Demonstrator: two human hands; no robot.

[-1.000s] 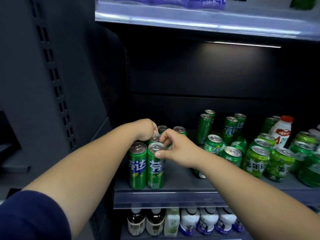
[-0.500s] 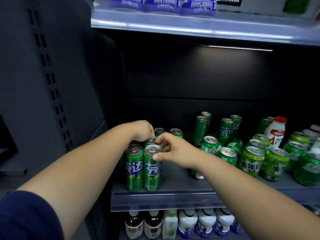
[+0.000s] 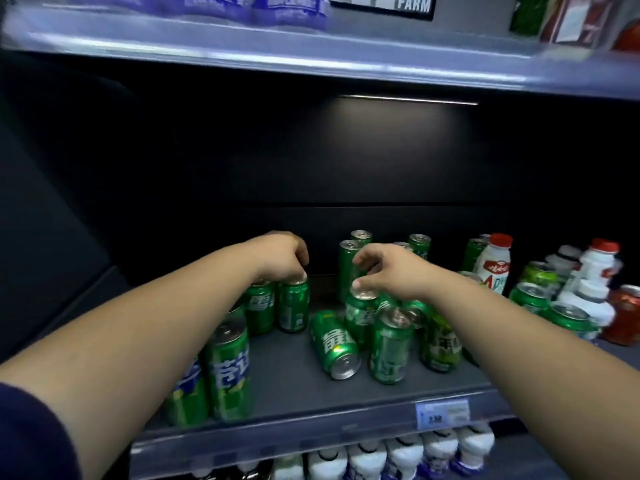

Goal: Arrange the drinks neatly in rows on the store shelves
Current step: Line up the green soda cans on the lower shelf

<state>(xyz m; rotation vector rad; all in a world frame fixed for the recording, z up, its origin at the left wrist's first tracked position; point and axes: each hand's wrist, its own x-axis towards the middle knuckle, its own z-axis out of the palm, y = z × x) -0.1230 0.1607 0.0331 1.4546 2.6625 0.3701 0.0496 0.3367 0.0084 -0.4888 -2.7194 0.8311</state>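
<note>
Green cans [image 3: 292, 308] under curled fingers [image 3: 300, 268].

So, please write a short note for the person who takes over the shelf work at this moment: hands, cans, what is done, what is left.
Left hand: fingertips on top of an upright green can in the rear of the left rows; a closed grip cannot be confirmed.
Right hand: fingers on the rim of a standing can in the middle cluster.
Done: two rows of cans at the left of the shelf, front pair at the edge.
Left: one can lying on its side; loose cans in the middle and right; white bottles mixed among them.
</note>
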